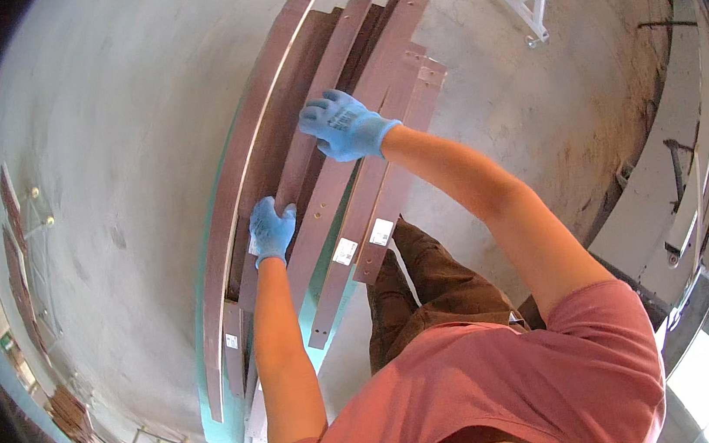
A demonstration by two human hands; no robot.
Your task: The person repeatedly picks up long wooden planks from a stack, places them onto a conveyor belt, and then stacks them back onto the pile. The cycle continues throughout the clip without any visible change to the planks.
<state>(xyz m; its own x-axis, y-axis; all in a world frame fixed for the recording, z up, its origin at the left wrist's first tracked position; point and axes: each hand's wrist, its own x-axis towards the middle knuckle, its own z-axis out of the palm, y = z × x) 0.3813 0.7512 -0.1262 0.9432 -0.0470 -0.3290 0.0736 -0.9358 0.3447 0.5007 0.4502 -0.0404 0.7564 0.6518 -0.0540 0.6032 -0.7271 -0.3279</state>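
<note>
My left hand [272,228], in a blue work glove, is closed round the near end of a long, narrow brown board [337,53]. Farther up the same board lies my right hand [345,124], gloved alike, with its fingers bent over the left edge; the underside of the grip is hidden. The board runs lengthwise among several similar brown boards [387,43] stacked side by side, some with drilled holes near their ends. White labels [345,251] stick to a few of them. Beneath the stack shows a pale green support surface [220,425].
A white metal stand [522,1] with an orange end piece stands on the grey concrete floor [126,134] at the far right. Large grey panels or beams [673,176] line the right side. Dark pieces lean by a rack [17,251] at the left.
</note>
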